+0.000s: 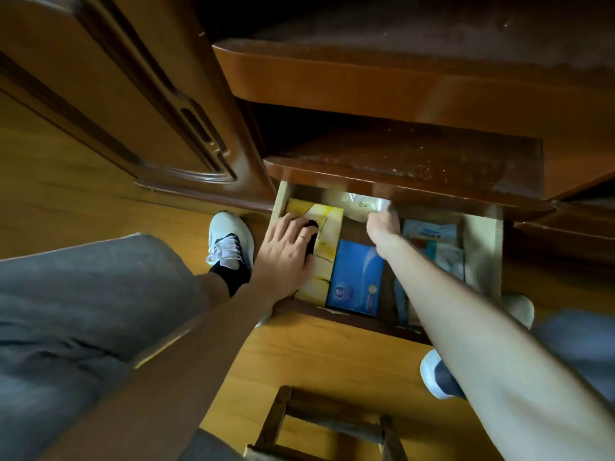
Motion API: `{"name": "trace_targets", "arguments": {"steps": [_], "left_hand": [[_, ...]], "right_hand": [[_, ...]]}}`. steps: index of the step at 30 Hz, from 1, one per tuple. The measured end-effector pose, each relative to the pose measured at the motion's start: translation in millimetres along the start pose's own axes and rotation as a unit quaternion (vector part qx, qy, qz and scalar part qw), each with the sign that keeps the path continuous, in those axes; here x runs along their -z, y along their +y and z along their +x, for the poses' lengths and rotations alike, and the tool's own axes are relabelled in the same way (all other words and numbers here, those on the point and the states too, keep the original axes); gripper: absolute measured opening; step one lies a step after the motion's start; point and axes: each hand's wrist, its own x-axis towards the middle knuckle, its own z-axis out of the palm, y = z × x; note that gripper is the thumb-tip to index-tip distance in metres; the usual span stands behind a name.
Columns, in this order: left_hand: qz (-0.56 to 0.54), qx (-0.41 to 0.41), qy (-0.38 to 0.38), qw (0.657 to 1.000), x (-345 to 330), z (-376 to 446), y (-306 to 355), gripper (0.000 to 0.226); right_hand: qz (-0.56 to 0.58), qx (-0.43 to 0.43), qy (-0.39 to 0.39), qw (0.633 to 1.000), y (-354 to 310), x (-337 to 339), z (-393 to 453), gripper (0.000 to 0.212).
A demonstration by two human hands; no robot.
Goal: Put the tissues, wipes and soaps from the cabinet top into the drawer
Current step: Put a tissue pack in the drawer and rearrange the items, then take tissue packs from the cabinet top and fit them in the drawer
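The drawer [482, 247] stands open below the cabinet shelf [416, 161], between my feet. Inside it, the tissue box [321, 257] lies along the left wall with my left hand [286, 251] resting on top. Just right of it lies a flat packet [354, 281]. My right hand [382, 227] reaches to a plastic bag [352, 207] at the back. Wipes packs [442, 247] lie at the right side. A stool [332, 424] stands on the floor in front.

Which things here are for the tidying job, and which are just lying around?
For the job: drawer, yellow box, blue pack, clear bag, packets, left hand, right hand.
Just there: wooden stool, cupboard door, white shoe.
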Motion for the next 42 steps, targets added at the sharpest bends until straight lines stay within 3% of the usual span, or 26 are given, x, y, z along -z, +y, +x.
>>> {"name": "trace_targets", "arguments": {"steps": [6,10,13,16,20,29,35,42], "left_hand": [[0.009,0.034,0.005,0.999,-1.3,-3.0,-3.9,0.046],[-0.011,0.020,0.011,1.000,1.7,-8.2,-6.3,0.045],[-0.015,0.023,0.016,0.999,2.3,-9.6,-6.9,0.045],[-0.021,0.021,0.015,0.999,3.7,-12.2,-6.8,0.044],[-0.023,0.018,0.018,0.999,10.7,-17.7,-2.7,0.041],[-0.064,0.013,-0.035,0.997,80.5,-3.7,50.4,0.041],[-0.048,-0.070,0.117,0.989,195.2,13.0,106.1,0.026],[-0.045,-0.212,0.381,0.899,360.4,47.0,173.4,0.024]], "right_hand": [[-0.174,0.050,-0.094,0.979,-14.1,-23.8,-3.0,0.058],[-0.221,0.012,-0.074,0.972,-19.5,-29.5,-6.4,0.060],[-0.216,0.048,-0.036,0.975,-15.4,-23.5,-10.5,0.067],[-0.187,0.099,-0.064,0.975,-8.6,-13.7,-18.3,0.066],[-0.166,0.105,-0.060,0.979,-6.7,11.8,-30.6,0.072],[-0.188,0.177,-0.083,0.963,13.7,120.1,-97.7,0.035],[-0.087,0.261,-0.068,0.959,-30.6,210.1,-188.7,0.017],[-0.035,0.479,0.048,0.876,-119.7,324.1,-306.1,0.018]]}}
